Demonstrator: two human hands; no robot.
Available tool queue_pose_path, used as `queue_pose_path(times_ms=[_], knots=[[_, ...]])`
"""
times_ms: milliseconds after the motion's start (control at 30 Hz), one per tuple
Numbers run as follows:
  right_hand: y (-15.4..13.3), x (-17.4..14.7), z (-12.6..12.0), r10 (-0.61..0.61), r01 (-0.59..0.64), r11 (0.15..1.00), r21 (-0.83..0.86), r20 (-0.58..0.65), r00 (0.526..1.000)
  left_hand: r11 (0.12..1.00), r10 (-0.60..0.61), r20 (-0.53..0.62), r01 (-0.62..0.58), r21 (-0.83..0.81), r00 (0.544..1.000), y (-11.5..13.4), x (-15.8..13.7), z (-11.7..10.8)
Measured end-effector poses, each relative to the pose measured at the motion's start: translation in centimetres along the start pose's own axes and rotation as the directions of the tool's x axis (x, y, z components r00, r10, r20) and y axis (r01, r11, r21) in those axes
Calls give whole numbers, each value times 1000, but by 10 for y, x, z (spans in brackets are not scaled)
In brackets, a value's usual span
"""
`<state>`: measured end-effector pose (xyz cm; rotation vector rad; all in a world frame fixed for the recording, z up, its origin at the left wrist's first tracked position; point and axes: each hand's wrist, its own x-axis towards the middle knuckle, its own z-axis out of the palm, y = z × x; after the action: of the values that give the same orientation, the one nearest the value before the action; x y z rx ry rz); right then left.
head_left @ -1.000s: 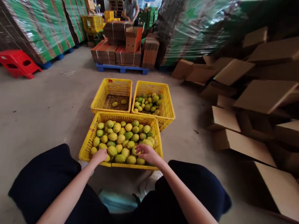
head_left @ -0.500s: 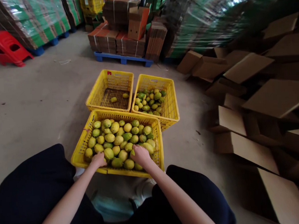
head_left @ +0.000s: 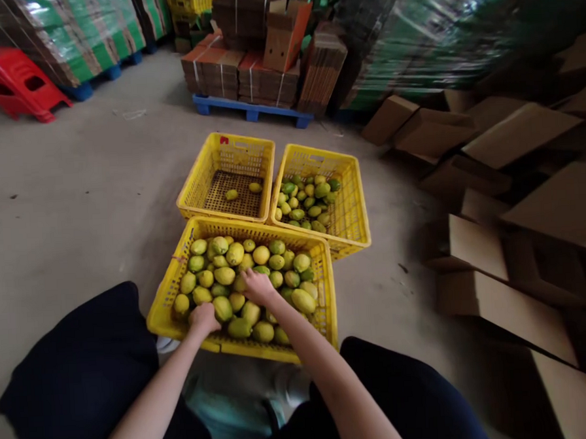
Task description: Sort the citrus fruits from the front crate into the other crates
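The near yellow crate (head_left: 300,355) is filled with greenish-yellow lemons (head_left: 224,275). My left hand (head_left: 204,317) is closed at the crate's near left side, beside a large lemon (head_left: 222,308); its fingertips are hidden, so what it grips is not clear. Further in, over the middle of the fruit, my right hand (head_left: 258,287) has its fingers curled down around a lemon (head_left: 240,283), mostly covered by the hand.
Behind stand a yellow crate with two lemons (head_left: 186,197) and another partly filled with greener lemons (head_left: 362,206). Open cardboard boxes (head_left: 518,312) crowd the right. A blue pallet (head_left: 252,110) carries flattened cartons. A red stool (head_left: 15,83) stands far left.
My right hand has moved left and farther into the near crate, over the middle lemons. My left hand stays near the same large lemon. The whole view has shifted slightly.
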<state>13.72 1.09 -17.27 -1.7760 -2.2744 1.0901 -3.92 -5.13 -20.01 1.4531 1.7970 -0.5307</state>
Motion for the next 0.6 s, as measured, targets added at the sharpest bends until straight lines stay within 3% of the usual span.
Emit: queue_pose_path(times_ms=[167,267,333,400,500,600], knots=[[19,-46,-52,14,-14,1000,-4,-83,996,997,-22,-2,22,-76,1000,1,-3,-6],[35,-84,-92,55,3,985,170,-338,940,993,-18,-3,17,-118,1000,1,-3,-6],[46,-110,-115,139,113,879,463,-476,869,990,-25,0,25,-137,1000,0,-3,-6],[56,-134,-131,202,294,669,683,-548,812,987,-24,-2,24,-157,1000,-3,-4,-6],[67,-157,-144,216,473,410,780,-587,780,979,-9,-25,3,-206,1000,-13,-7,-13],[77,-162,-146,152,500,373,782,-583,798,959,1,-75,-22,-284,997,-24,-12,-30]])
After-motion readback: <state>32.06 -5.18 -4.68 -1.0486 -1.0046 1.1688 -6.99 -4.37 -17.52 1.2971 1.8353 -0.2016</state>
